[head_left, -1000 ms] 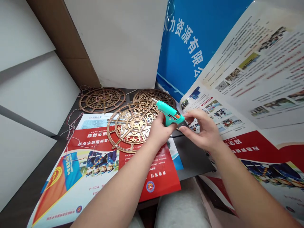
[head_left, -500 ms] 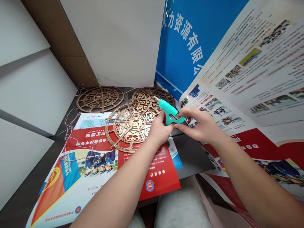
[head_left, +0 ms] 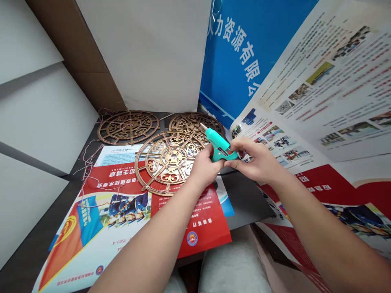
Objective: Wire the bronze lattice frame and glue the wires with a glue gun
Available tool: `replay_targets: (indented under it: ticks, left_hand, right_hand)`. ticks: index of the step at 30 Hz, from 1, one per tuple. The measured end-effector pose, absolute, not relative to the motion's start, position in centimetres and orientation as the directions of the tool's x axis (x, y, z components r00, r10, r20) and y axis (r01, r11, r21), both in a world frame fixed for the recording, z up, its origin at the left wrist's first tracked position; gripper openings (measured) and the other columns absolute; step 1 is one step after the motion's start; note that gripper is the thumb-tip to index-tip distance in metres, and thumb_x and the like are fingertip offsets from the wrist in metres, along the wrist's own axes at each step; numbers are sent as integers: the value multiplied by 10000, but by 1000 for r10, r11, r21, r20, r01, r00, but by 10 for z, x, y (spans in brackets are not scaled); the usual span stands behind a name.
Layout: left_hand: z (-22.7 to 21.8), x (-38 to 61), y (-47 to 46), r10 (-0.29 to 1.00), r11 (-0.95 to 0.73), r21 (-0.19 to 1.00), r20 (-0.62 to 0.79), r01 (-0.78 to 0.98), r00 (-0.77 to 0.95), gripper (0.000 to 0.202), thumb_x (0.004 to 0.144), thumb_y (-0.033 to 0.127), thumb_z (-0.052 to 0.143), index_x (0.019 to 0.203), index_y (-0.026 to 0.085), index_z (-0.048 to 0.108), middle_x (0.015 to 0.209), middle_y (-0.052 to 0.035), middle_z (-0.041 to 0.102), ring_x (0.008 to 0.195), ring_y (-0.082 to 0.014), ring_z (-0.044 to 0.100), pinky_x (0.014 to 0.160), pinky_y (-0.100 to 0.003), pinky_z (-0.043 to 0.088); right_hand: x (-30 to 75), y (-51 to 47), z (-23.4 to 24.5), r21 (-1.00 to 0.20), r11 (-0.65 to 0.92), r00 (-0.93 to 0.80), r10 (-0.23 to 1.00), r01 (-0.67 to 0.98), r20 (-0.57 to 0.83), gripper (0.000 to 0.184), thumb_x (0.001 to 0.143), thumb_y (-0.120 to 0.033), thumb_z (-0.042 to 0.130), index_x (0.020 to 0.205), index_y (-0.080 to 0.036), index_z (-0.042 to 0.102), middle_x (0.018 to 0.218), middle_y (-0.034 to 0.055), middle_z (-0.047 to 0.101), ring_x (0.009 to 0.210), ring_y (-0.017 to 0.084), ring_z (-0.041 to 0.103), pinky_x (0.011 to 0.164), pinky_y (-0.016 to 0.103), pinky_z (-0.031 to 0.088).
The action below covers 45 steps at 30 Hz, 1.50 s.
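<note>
My left hand (head_left: 204, 167) is wrapped round the handle of a small teal glue gun (head_left: 217, 143), whose nozzle points up and to the left. My right hand (head_left: 255, 161) pinches the rear end of the same gun. Just left of the hands, a round gold cut-out disc (head_left: 168, 159) lies flat on a red and blue leaflet (head_left: 122, 215). Two more such discs lie behind it, one brown disc (head_left: 128, 127) at the left and another (head_left: 191, 122) partly under the gun.
A white board (head_left: 152, 53) and brown cardboard (head_left: 79, 61) stand at the back. A blue banner (head_left: 244, 53) and large printed posters (head_left: 330, 101) rise on the right. Thin threads (head_left: 88, 162) trail off the discs at the left. My lap shows below the dark tabletop (head_left: 244, 199).
My right hand has closed in from the right and now grips the back of the glue gun. The left hand and gun have barely moved.
</note>
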<state>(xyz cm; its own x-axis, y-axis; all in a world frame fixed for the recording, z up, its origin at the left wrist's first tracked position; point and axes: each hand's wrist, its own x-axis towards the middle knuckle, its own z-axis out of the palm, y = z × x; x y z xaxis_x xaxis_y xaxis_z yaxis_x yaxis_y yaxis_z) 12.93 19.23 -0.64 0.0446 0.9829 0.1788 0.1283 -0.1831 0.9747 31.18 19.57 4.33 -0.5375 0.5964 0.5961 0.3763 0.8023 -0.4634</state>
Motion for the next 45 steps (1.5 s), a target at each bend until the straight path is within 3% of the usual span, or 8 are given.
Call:
replay_targets:
  ticks: [9, 22, 33, 45]
  left_hand:
    - [-9, 129, 194, 981, -189, 981, 188, 32, 43, 392, 701, 296, 739, 1034, 138, 602, 900, 6, 674, 754, -34, 535, 696, -121, 414]
    - [-4, 128, 191, 984, -171, 979, 165, 109, 66, 341, 695, 242, 712, 992, 132, 586, 818, 26, 615, 685, -15, 459, 642, -119, 367]
    - [-5, 128, 191, 984, -170, 979, 163, 112, 68, 359, 711, 260, 711, 1033, 140, 609, 899, 8, 655, 732, -26, 491, 695, -124, 386]
    - [-3, 128, 189, 986, -156, 977, 146, 144, 75, 344, 713, 273, 703, 1012, 133, 605, 856, 14, 639, 700, -22, 467, 649, -122, 356]
  right_hand:
    - [307, 192, 42, -381, 824, -509, 561, 419, 653, 284, 891, -233, 753, 1124, -256, 593, 1040, -5, 665, 818, 102, 605, 713, 246, 491]
    - [308, 193, 47, -419, 829, -560, 560, 371, 611, 263, 878, -219, 752, 1072, -234, 574, 986, -11, 631, 778, 88, 551, 703, 235, 478]
    - [308, 195, 46, -445, 821, -572, 570, 359, 590, 297, 867, -181, 736, 1095, -233, 553, 975, 0, 603, 801, 97, 565, 692, 231, 489]
    - [309, 191, 48, -450, 805, -580, 592, 386, 560, 272, 874, -210, 734, 1071, -236, 549, 974, 14, 621, 785, 124, 573, 692, 271, 495]
